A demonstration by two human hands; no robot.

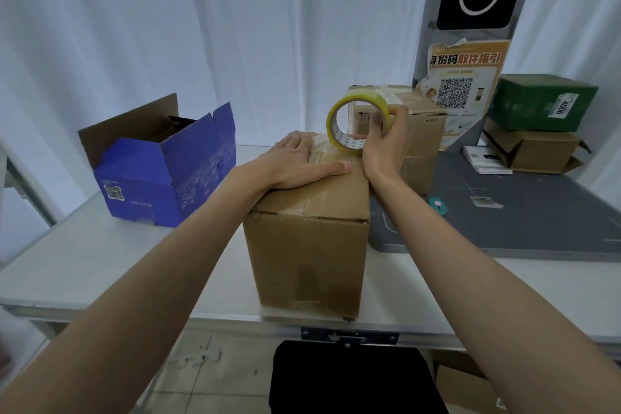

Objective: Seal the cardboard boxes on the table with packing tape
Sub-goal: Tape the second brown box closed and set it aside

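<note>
Pressing flat, the left hand (299,161) lies spread on the box (309,232). The right hand (386,141) pinches the tape roll (356,121) above its far edge.

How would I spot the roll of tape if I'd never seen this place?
Start at the brown box nearest the table's front edge. Above its far right corner, the right hand holds the tape roll: the only yellow ring among the boxes.
</note>
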